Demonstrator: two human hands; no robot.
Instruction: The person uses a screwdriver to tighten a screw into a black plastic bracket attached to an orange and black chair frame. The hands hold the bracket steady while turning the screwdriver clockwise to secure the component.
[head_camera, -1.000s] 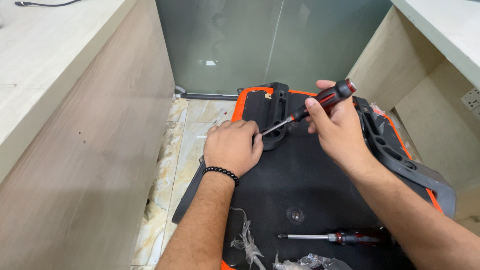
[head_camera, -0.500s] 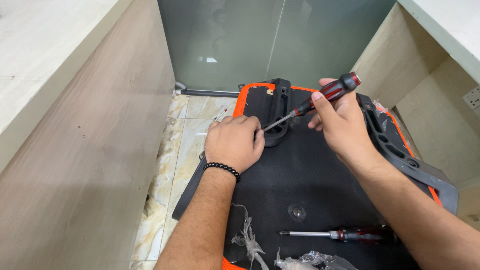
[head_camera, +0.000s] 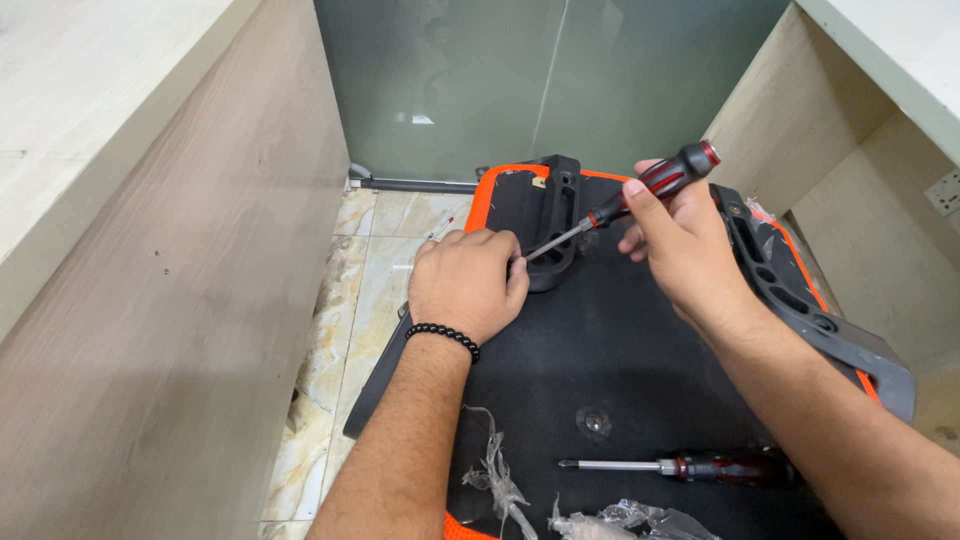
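A black panel with an orange rim (head_camera: 620, 350), the underside of a chair seat, lies flat below me. My left hand (head_camera: 465, 282), with a black bead bracelet at the wrist, rests closed on its left edge next to a black plastic bracket (head_camera: 557, 220). My right hand (head_camera: 685, 245) grips a red-and-black screwdriver (head_camera: 625, 205) by the handle. Its shaft slants down left, and the tip meets the bracket right at my left fingers. Whatever those fingers pinch is hidden.
A second red-handled screwdriver (head_camera: 690, 466) lies on the panel near me, beside scraps of clear plastic wrap (head_camera: 560, 500). A grey armrest part (head_camera: 800, 300) sits along the right. Wooden desk walls (head_camera: 170, 330) flank both sides, frosted glass (head_camera: 540, 80) behind, marble floor (head_camera: 350, 300) left.
My right hand has lifted and shifted slightly right, raising the screwdriver handle. My left hand stays by the bracket with the tip still against it.
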